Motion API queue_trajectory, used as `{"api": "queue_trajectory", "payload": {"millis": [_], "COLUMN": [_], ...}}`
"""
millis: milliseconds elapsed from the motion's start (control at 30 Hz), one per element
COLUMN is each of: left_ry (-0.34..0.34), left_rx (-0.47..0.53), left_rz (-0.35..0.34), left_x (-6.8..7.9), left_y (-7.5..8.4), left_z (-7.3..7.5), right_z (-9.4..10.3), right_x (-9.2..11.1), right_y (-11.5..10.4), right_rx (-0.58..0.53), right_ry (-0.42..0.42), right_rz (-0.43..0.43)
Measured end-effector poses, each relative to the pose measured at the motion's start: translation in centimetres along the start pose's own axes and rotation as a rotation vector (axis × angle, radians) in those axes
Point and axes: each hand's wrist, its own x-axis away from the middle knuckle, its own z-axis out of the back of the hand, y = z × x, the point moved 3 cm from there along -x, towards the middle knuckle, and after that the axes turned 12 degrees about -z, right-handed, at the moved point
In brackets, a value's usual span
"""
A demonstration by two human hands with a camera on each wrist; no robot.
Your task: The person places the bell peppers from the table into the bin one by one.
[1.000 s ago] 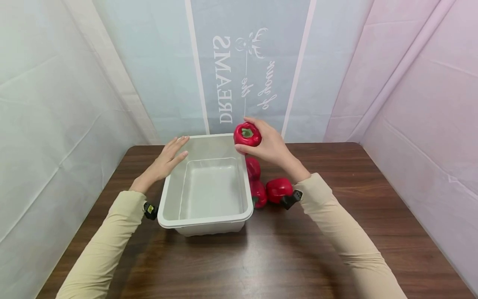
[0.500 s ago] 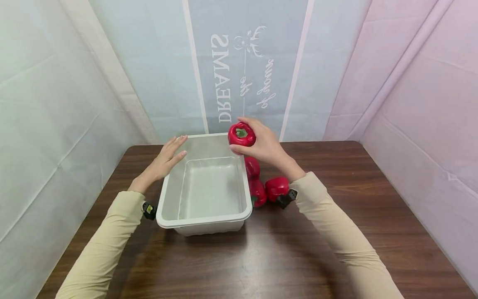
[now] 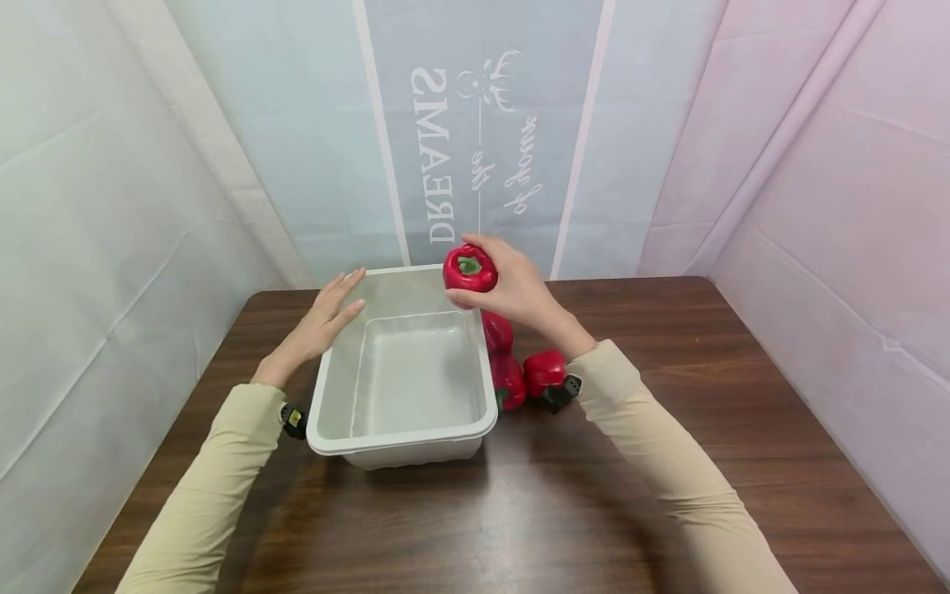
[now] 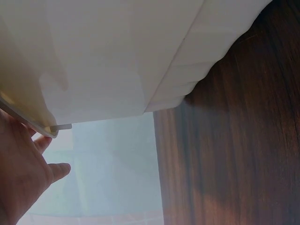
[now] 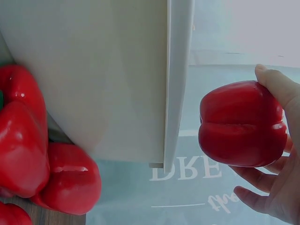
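Note:
My right hand [image 3: 519,285] grips a red bell pepper [image 3: 470,275] with a green stem between thumb and fingers. The pepper is held up over the far right corner of a white plastic tub [image 3: 402,439]. In the right wrist view this bell pepper [image 5: 241,124] stands apart from the tub's rim [image 5: 178,84]. My left hand [image 3: 315,326] lies at the tub's far left rim, fingers straight and thumb spread. In the left wrist view the fingers of this hand [image 4: 23,164] touch the rim from outside. Nothing lies on the visible tub floor.
Other red bell peppers lie on the dark wooden table [image 3: 564,495] along the tub's right side: one at the back [image 3: 497,332], one in front [image 3: 509,382], one farther right [image 3: 544,371]. A printed cloth wall [image 3: 297,148] stands behind the table.
My right hand has carried the bell pepper a little to the left, over the tub's far right corner. The left hand stays at the rim. The whole head view has shifted slightly.

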Motion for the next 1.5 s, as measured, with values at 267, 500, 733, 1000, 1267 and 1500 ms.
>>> {"api": "queue_trajectory", "payload": {"millis": [267,500,733,1000,1267,1500], "left_ry": [-0.001,0.005,0.013,0.013,0.012,0.016], "left_rx": [0.002,0.000,0.008,0.014,0.018,0.016], "left_rz": [0.009,0.008,0.002,0.005,0.007,-0.001], "left_x": [0.2,0.1,0.1,0.2,0.2,0.3], "left_y": [0.0,0.2,0.1,-0.1,-0.2,0.0], "left_z": [0.0,0.1,0.0,0.0,-0.1,-0.1], "right_z": [-0.6,-1.0,-1.3,-1.9,-2.1,-2.4], "right_x": [0.3,0.4,0.3,0.4,0.5,0.8], "right_y": [-0.4,-0.9,-1.0,-1.1,-1.3,-1.4], "right_rx": [-0.010,-0.005,-0.011,-0.002,-0.006,-0.010], "right_ry": [-0.035,-0.047,-0.052,-0.051,-0.067,-0.076], "right_rz": [-0.007,-0.005,0.004,0.009,0.013,0.017]}}
